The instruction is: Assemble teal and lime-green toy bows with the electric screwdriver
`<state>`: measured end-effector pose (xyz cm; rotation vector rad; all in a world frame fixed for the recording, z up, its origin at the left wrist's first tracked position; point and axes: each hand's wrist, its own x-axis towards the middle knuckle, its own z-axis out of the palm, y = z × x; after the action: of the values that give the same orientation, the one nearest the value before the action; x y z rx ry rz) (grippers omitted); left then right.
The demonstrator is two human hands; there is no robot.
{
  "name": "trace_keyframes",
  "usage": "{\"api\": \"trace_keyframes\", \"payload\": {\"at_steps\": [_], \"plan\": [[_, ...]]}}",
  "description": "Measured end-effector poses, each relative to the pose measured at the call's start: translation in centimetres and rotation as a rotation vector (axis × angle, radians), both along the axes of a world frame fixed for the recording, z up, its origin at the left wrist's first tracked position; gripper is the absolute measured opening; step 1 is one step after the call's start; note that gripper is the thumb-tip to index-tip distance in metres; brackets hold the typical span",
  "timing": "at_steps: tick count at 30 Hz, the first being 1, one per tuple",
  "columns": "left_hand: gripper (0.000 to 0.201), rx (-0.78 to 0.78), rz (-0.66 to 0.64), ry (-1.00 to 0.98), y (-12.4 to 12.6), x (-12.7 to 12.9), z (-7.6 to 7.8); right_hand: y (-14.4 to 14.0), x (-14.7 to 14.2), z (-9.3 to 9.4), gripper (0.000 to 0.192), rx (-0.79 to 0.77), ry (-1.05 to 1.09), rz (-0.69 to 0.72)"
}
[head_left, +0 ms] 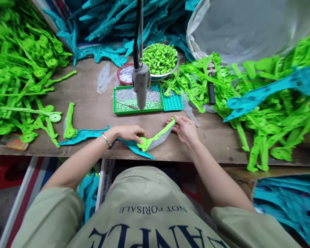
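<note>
A long green plastic part with a round end and a translucent blade-like strip along its lower side lies between my hands. My left hand pinches its round end, above a blue plastic part on the table. With bent fingers, my right hand grips the narrow far end of the same green part. To the left, a second green part rests near another stretch of blue plastic. An electric screwdriver hangs in front of my hands over a green tray of small screws.
Green parts are heaped at left and right. Blue parts are piled at the back. Behind the tray stand a bowl of small green pieces and a red basket. A dark-handled tool lies right.
</note>
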<state>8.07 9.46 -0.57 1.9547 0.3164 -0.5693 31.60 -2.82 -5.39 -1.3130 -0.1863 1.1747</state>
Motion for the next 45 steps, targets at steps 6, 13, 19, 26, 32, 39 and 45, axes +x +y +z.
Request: {"api": "trace_keyframes", "payload": {"at_steps": [6,13,19,26,32,39,45], "plan": [[0.032,0.869,0.141,-0.222,-7.3,-2.8,1.6,-0.5,-0.6,-0.4,0.014,-0.054,-0.023,0.024],[0.084,1.103,0.169,-0.376,-12.8,-5.4,-2.5,-1.0,0.4,-0.1,0.006,-0.126,-0.032,0.134],[0.077,1.044,0.246,-0.476,-11.9,-5.9,-4.8,-0.9,0.6,-0.2,0.011,-0.115,-0.043,0.197],[0.064,1.089,0.248,-0.703,-11.8,-6.2,-5.4,-0.7,0.4,0.6,0.005,-0.157,-0.050,0.199],[0.071,1.177,0.275,-0.907,-10.3,-6.1,-3.0,-0.4,0.3,1.6,0.003,-0.091,-0.035,0.186],[0.062,1.086,0.357,-0.858,-8.6,-6.8,1.7,-0.4,-0.3,3.3,0.012,0.046,0.022,0.198],[0.061,0.947,0.422,-0.818,-7.6,-7.2,3.5,-0.4,-0.6,3.4,0.021,0.116,-0.001,0.229]]}}
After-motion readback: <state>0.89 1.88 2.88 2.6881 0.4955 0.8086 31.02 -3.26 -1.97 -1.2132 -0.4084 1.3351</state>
